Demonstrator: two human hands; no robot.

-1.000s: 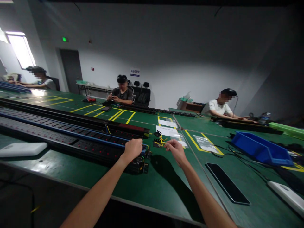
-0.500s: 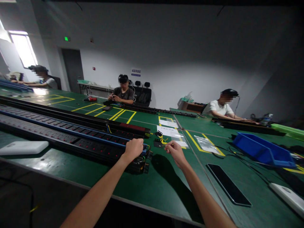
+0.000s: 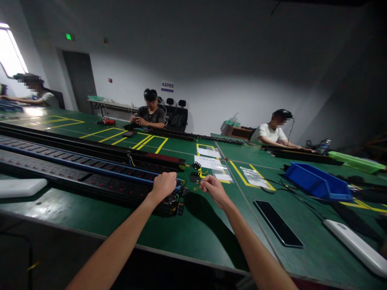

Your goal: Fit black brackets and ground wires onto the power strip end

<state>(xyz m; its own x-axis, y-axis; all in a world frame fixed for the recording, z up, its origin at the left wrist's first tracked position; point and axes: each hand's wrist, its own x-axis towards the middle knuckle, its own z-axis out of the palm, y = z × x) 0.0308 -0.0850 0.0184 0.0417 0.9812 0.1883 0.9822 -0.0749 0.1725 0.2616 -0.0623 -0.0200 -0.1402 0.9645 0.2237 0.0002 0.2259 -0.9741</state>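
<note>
My left hand (image 3: 165,186) is closed over the near right end of a long black socket strip with a blue edge (image 3: 121,170). Loose wires and small metal parts (image 3: 179,197) show at that end, just beyond my fingers. To its right, my right hand (image 3: 213,190) is held in a pinch above the table. Something tiny and yellowish is near those fingertips, too small to make out. Just past them lies a small black bracket (image 3: 195,177) with yellow wire beside it. A second black bracket (image 3: 196,165) lies a little farther off.
A phone (image 3: 278,223) and a white power bank (image 3: 353,245) lie on the green table at right, with cables and a blue bin (image 3: 317,183) behind. Papers (image 3: 208,162) lie ahead. Another white slab (image 3: 22,188) is at left. Three other people sit around the table.
The camera view has turned slightly, so the scene sits farther left and higher. My left hand keeps its place on the strip. My right fingertips are a little lower relative to the bracket.
</note>
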